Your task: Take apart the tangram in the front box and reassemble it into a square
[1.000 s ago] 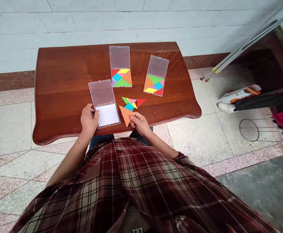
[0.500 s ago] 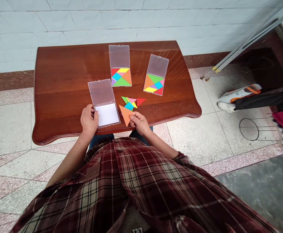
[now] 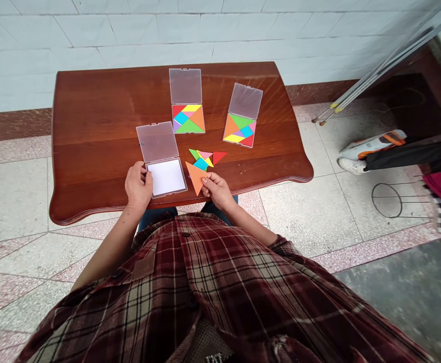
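Note:
In the head view, my right hand [image 3: 218, 190] pinches a large orange triangle tangram piece [image 3: 195, 176] between thumb and fingers, just above the table's front edge. My left hand [image 3: 139, 185] grips the left edge of an open clear plastic case [image 3: 158, 142], its thumb on the rim and its fingers curled. A white sheet [image 3: 166, 177] fills the bottom half of this case. Beyond the orange triangle lies a loose group of tangram pieces, among them a blue square [image 3: 201, 164], a red triangle [image 3: 218, 157] and a green piece [image 3: 194, 154]. The triangle partly covers the group.
Two more open cases, a middle one [image 3: 185, 86] and a right one [image 3: 246, 101], hold fitted tangram pieces on the brown wooden table [image 3: 95, 121]. A tiled wall stands behind. Crutches [image 3: 356, 91] and another person's leg [image 3: 390, 154] are off to the right.
Almost nothing differs. Both hands keep their holds, and the whole view has shifted very slightly.

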Motion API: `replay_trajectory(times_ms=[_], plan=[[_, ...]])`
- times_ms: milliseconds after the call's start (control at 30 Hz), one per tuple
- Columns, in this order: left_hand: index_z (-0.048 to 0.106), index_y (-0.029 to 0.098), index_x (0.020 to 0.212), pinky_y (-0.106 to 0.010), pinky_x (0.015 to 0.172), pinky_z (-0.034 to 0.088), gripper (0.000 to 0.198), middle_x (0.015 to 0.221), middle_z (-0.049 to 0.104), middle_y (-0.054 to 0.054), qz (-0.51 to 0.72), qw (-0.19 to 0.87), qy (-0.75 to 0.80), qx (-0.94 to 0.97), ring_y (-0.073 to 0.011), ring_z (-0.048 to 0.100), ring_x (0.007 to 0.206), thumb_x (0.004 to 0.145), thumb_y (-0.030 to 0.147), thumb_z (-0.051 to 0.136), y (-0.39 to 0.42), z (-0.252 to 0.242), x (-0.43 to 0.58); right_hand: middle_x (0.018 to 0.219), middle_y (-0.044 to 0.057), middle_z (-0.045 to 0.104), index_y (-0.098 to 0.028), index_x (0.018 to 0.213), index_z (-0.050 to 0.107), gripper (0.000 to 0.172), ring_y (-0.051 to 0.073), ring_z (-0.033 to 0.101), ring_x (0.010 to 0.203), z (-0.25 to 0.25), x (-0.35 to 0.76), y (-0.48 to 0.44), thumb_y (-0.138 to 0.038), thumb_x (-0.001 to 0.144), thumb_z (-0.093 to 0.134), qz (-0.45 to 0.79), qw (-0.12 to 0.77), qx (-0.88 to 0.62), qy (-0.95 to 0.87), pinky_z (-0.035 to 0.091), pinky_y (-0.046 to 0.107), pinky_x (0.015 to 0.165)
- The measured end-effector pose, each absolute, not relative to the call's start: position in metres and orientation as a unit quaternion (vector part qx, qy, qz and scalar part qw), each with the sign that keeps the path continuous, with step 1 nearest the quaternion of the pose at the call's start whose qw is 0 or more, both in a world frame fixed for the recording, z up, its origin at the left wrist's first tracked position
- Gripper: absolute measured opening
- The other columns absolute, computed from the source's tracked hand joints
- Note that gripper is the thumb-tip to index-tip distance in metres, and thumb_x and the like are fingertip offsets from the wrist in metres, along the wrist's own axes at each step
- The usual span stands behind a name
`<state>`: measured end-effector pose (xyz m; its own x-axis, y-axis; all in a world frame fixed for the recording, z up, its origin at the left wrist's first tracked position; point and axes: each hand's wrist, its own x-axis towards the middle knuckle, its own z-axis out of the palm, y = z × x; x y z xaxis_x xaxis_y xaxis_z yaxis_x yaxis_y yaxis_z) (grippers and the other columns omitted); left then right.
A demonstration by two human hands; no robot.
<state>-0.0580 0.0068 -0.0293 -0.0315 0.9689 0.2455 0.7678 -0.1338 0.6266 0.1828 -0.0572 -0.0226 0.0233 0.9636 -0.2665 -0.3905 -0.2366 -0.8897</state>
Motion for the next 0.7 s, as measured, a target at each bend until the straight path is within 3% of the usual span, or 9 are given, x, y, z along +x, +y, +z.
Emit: replay_trajectory(times_ms=[200, 400, 533, 700], plan=[[0.059, 0.016, 0.109, -0.030, 0.076, 0.047, 0.031, 0.081, 0.058, -0.002, 0.361, 0.151, 0.632, 0.669, -0.0147, 0.052, 0.070, 0.079, 0.021, 0.050, 0.007, -0.035, -0.061, 0.049, -0.011, 0.042, -0.022, 0.072, 0.050, 0.050, 0.004, 0.033, 0.043, -0.020, 0.181, -0.057, -0.059, 0.058, 0.082, 0.627, 0.541, -0.473, -0.299, 0.023, 0.019, 0.042], [0.062, 0.016, 0.105, -0.033, 0.081, 0.048, 0.024, 0.090, 0.064, -0.008, 0.331, 0.078, 0.516, 0.786, -0.0198, 0.060, 0.086, 0.089, 0.024, 0.046, -0.019, 0.004, -0.043, 0.048, -0.010, 0.044, -0.022, 0.071, 0.048, 0.049, 0.005, 0.033, 0.043, -0.013, 0.178, -0.057, -0.064, 0.066, 0.074, 0.565, 0.519, -0.521, -0.373, 0.025, 0.021, 0.045], [0.059, 0.017, 0.114, -0.035, 0.085, 0.052, 0.027, 0.106, 0.065, -0.010, 0.263, 0.188, 0.462, 0.826, -0.0213, 0.062, 0.095, 0.093, 0.028, 0.047, -0.039, 0.023, -0.011, 0.057, -0.007, 0.047, -0.022, 0.073, 0.050, 0.041, 0.008, 0.039, 0.052, 0.002, 0.167, -0.055, -0.059, 0.075, 0.067, 0.493, 0.512, -0.536, -0.456, 0.033, 0.024, 0.053], [0.048, 0.018, 0.131, -0.043, 0.099, 0.050, 0.049, 0.127, 0.058, -0.015, 0.247, 0.289, 0.487, 0.787, -0.0264, 0.057, 0.116, 0.085, 0.027, 0.062, -0.045, 0.016, 0.006, 0.067, -0.005, 0.050, -0.023, 0.080, 0.050, 0.025, 0.011, 0.046, 0.062, 0.011, 0.156, -0.055, -0.046, 0.082, 0.060, 0.453, 0.492, -0.533, -0.518, 0.039, 0.026, 0.062]])
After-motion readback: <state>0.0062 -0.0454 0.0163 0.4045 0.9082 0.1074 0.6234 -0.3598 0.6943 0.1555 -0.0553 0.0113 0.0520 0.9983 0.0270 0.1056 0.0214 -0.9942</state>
